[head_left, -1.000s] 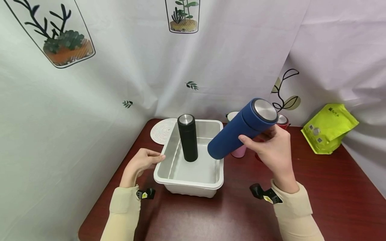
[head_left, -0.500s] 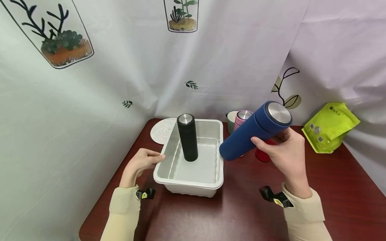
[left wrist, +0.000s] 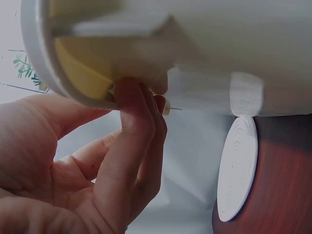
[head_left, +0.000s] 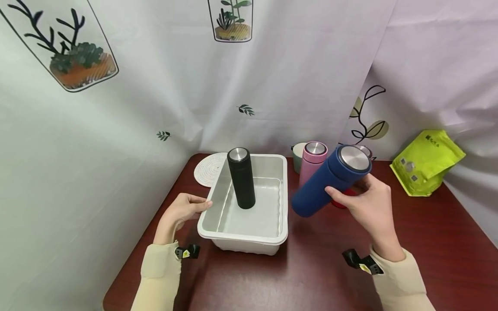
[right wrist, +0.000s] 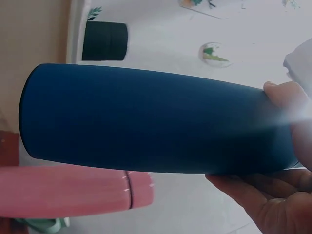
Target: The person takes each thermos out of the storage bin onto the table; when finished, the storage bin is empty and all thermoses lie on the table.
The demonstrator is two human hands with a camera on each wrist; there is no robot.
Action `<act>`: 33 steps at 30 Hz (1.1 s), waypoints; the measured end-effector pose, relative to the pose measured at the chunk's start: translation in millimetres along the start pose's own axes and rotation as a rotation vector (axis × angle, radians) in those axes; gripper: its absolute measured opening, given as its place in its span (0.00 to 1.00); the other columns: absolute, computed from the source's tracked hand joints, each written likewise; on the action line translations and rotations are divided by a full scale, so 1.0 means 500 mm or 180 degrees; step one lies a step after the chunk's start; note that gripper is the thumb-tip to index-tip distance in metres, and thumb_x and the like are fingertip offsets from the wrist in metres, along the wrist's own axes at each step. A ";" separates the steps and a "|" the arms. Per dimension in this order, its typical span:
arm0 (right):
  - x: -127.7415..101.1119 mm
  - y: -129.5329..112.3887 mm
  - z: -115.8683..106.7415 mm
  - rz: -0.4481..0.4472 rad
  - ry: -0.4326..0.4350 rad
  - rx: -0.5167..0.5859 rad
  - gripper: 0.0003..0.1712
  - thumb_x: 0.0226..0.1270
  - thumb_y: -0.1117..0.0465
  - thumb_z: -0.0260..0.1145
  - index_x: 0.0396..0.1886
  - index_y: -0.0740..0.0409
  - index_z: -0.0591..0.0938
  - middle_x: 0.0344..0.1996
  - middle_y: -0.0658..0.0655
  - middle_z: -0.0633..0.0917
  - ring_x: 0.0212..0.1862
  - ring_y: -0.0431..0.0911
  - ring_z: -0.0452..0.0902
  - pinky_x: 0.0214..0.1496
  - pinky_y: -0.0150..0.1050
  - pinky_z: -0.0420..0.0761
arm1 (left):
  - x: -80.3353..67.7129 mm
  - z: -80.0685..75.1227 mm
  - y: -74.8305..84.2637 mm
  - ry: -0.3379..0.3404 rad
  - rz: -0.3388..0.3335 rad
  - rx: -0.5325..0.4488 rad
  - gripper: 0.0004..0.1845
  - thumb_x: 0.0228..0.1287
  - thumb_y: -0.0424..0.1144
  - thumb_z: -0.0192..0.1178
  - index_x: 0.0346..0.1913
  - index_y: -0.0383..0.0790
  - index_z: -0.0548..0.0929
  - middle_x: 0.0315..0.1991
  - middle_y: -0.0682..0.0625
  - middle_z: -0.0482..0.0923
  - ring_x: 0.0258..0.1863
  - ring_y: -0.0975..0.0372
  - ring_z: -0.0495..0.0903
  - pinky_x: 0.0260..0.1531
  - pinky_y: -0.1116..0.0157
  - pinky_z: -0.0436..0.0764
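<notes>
Blue flask tilted in air at bin's 3 o'clock, right hand wrapped round it; moved right, out from over bin, since a second ago. Left hand pinching bin rim, 9 o'clock. Black flask upright inside.

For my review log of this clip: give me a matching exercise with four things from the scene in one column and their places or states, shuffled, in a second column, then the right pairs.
Things:
1. black flask
2. blue flask
3. pink flask
4. green pouch

Places or states:
A. leaning on the curtain at the table's far right
B. tilted in the air, gripped by the right hand
C. upright inside the white tub
D. upright on the table, just right of the tub

Pairs: 1-C, 2-B, 3-D, 4-A
</notes>
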State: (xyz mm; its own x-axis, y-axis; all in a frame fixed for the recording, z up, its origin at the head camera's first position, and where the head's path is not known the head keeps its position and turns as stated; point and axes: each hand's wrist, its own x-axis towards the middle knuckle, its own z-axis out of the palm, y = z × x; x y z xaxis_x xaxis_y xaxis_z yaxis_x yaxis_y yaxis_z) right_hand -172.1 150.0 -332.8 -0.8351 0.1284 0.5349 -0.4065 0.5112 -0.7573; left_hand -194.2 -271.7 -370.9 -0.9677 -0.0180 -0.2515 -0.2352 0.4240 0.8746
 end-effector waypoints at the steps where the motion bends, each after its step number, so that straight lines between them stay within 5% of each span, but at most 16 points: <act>1: -0.002 0.005 0.000 0.0017 -0.0001 -0.0024 0.30 0.47 0.61 0.81 0.53 0.59 0.83 0.42 0.62 0.87 0.36 0.23 0.78 0.41 0.16 0.77 | 0.000 0.000 0.000 -0.0001 -0.0004 -0.0020 0.23 0.64 0.38 0.65 0.54 0.20 0.79 0.48 0.37 0.83 0.44 0.56 0.84 0.51 0.53 0.83; 15: -0.011 0.076 -0.010 0.0084 0.0113 -0.0325 0.28 0.46 0.57 0.82 0.48 0.62 0.84 0.38 0.64 0.88 0.30 0.22 0.76 0.32 0.17 0.77 | 0.004 -0.001 -0.001 -0.0006 0.0018 -0.0062 0.24 0.64 0.37 0.65 0.54 0.20 0.78 0.50 0.36 0.81 0.43 0.58 0.83 0.53 0.49 0.81; 33: -0.005 0.147 -0.042 0.0261 0.0193 -0.0564 0.31 0.47 0.53 0.82 0.51 0.60 0.84 0.41 0.65 0.88 0.32 0.16 0.71 0.34 0.12 0.72 | 0.000 0.004 -0.002 -0.0072 0.0054 -0.0147 0.25 0.65 0.36 0.64 0.56 0.17 0.75 0.45 0.36 0.83 0.41 0.56 0.85 0.46 0.54 0.85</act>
State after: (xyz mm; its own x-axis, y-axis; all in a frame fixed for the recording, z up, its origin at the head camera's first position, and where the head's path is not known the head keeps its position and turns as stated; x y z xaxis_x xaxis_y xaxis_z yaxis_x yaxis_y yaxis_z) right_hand -192.1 205.2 -382.1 -0.8366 0.2241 0.4999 -0.2619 0.6378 -0.7243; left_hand -193.7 -270.4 -372.5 -0.9694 0.0097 -0.2454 -0.2233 0.3819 0.8968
